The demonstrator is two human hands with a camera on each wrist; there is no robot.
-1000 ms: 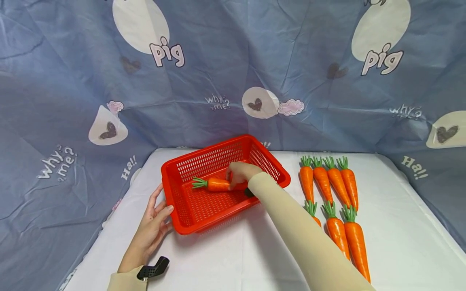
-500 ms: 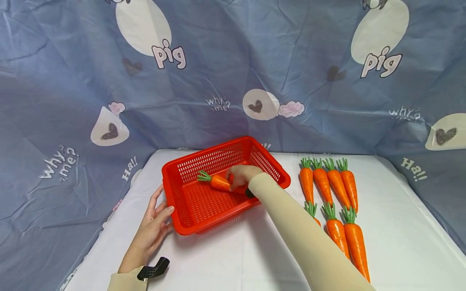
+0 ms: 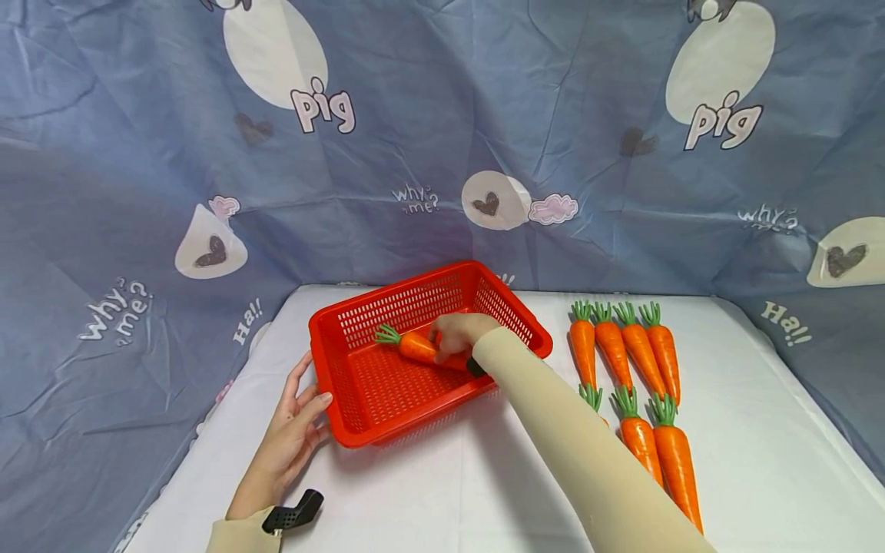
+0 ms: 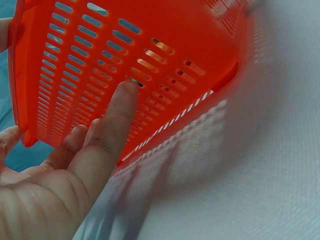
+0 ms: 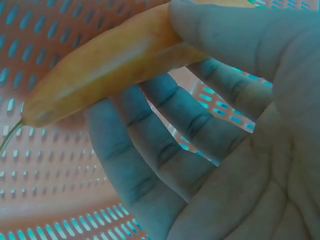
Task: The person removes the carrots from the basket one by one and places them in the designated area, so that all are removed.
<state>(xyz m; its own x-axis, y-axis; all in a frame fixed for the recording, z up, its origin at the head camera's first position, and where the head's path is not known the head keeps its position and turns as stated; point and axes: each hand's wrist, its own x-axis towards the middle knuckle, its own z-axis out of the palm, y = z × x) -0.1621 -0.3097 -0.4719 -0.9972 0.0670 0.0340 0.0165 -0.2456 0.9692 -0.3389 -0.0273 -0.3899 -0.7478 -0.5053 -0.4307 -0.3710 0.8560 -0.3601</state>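
In the head view a red perforated basket [image 3: 387, 430] stands on the white cloth. My left hand [image 3: 286, 438] holds its left end, the thumb on the rim and the other fingers against the outer wall [image 4: 165, 70]. Inside the basket, my right hand [image 3: 459, 334] grips an orange carrot [image 3: 417, 347] with green leaves pointing left. In the right wrist view the thumb lies across the carrot [image 5: 105, 65] and the fingers support it from the other side. Its thin root tip points away from the palm. The hand hides the carrot's right part in the head view.
To the right of the basket, several more carrots [image 3: 639, 349] lie in two rows on the white cloth [image 3: 760, 430]. My right sleeve [image 3: 553, 430] partly covers the nearer row. A blue printed cloth [image 3: 387, 138] hangs behind and at the sides.
Over the last second the carrot in my right hand has turned slightly, its leaves shifting right and up within the basket. My left hand keeps its place on the basket.
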